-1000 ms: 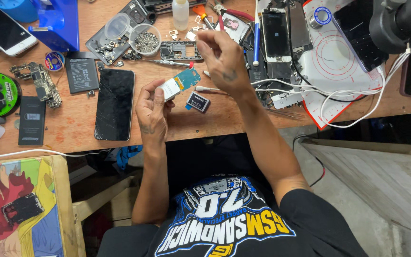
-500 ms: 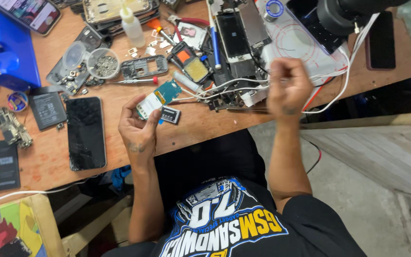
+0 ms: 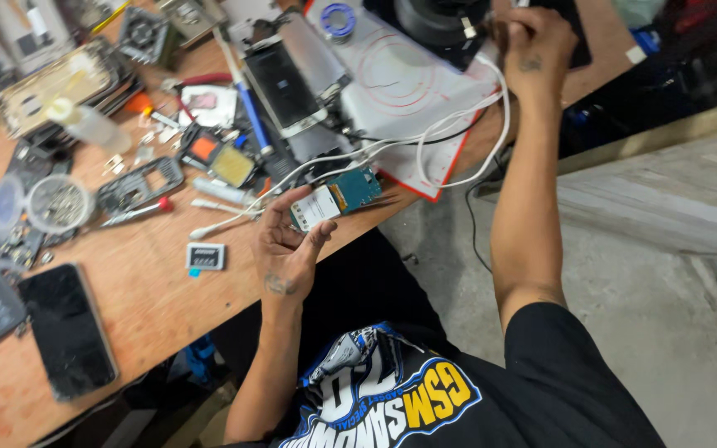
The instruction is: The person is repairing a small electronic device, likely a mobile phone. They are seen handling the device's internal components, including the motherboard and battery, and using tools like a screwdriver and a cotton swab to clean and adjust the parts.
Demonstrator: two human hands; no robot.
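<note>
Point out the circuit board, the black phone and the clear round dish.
circuit board (image 3: pixel 335 199), head view, white middle
black phone (image 3: pixel 66 330), head view, screen centre
clear round dish (image 3: pixel 58 204), head view, its centre

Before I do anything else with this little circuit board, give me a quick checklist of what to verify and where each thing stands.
1. Left hand has a grip on the small teal circuit board with a white label: ok, pinched at its near end.
2. Board clear of the wooden bench: ok, held above the edge.
3. White cables clear of the board: not ok, they run right behind it.
4. Right hand free: cannot tell, closed at the black device.
5. Small grey rectangular part safe: ok, lying flat on the bench.
</note>
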